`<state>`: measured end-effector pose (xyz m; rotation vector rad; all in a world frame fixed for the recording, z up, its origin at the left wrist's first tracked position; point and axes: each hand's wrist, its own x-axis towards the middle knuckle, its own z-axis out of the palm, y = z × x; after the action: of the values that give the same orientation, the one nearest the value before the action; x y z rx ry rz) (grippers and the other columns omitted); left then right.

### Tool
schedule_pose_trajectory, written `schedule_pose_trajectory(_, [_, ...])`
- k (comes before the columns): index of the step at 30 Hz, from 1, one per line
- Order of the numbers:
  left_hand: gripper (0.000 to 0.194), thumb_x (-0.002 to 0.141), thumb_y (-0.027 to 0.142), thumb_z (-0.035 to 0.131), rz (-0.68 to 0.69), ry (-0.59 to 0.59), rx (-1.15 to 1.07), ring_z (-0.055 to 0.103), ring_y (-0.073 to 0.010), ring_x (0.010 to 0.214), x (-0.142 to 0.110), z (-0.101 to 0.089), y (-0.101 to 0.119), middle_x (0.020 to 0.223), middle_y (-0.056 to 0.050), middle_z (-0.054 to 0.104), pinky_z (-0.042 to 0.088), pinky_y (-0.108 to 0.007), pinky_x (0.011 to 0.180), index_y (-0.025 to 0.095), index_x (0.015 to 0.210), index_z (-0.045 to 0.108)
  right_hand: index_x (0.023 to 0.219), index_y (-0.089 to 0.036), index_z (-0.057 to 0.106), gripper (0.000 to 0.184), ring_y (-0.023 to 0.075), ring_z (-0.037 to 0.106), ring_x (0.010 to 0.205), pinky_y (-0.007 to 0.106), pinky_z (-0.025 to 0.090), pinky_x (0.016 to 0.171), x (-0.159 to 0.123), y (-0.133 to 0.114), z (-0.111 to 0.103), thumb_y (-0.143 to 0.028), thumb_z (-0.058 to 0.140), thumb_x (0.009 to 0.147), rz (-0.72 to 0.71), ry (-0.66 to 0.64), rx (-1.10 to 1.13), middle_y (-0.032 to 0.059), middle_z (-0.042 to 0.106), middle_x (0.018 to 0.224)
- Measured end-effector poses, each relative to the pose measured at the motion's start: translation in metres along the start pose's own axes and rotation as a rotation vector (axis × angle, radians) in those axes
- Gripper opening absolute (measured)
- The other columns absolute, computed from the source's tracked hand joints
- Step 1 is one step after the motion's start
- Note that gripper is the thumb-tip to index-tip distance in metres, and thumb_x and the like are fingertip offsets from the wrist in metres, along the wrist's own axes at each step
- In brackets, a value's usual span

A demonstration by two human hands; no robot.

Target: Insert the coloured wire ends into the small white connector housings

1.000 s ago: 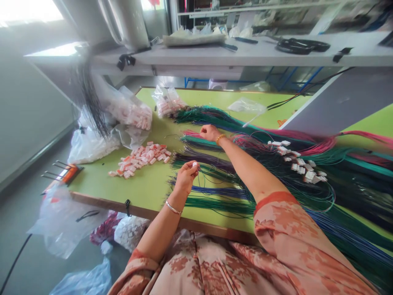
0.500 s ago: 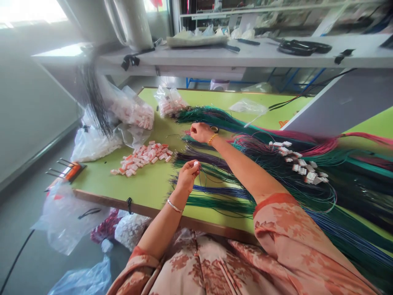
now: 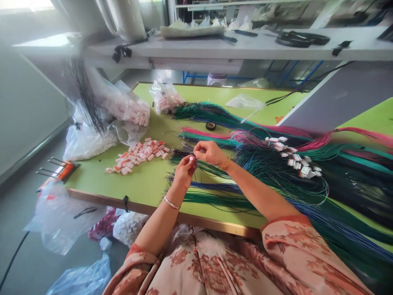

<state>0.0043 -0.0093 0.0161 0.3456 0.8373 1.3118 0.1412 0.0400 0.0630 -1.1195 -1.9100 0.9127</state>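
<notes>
Between the thumb and fingers of my left hand (image 3: 183, 170) sits a small white connector housing (image 3: 192, 158), with thin dark wire trailing below it. My right hand (image 3: 210, 153) is closed in a pinch right beside the housing; a wire seems to be in its fingertips, though it is too thin to be sure. Under and around both hands lie bundles of cut wires: purple-black wires (image 3: 178, 155), pink wires (image 3: 199, 134), blue wires (image 3: 215, 186) and green wires (image 3: 221, 198). Left of my hands is a loose pile of white and orange connector housings (image 3: 138, 155).
A roll of black tape (image 3: 210, 126) lies behind my right hand. Wired connectors (image 3: 294, 157) rest on the bundles at right. Bags of housings (image 3: 129, 106) stand at the back left, near an orange pronged holder (image 3: 66, 171). A white shelf (image 3: 196, 51) spans the back.
My right hand has come back from the pink wires toward me and now meets my left hand at the white housing. The left hand has stayed nearly in place. The view has shifted slightly.
</notes>
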Motion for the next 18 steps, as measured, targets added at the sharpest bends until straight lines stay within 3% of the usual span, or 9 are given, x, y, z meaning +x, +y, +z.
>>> schedule_pose_trajectory(6, [0.027,0.067,0.01,0.079,-0.026,-0.005,0.041,0.059,-0.006,0.07,-0.002,0.001,0.001,0.084,-0.001,0.066,0.046,-0.02,0.069,0.015,0.09,0.066,0.069,-0.016,0.062,0.015,0.0065,0.033,0.049,0.021,0.027,0.048,-0.024,0.017,0.006,-0.03,0.058,0.07,0.047,0.107,-0.02,-0.005,0.048,0.054])
schedule_pose_trajectory(18, [0.027,0.066,0.012,0.08,0.004,-0.013,0.073,0.06,-0.0075,0.074,-0.001,0.001,0.0,0.084,-0.001,0.066,0.046,-0.021,0.073,0.016,0.088,0.066,0.07,-0.017,0.06,0.014,0.0073,0.036,0.051,0.021,0.029,0.05,-0.029,0.019,0.013,-0.03,0.058,0.072,0.018,0.136,-0.053,-0.0043,0.05,0.056])
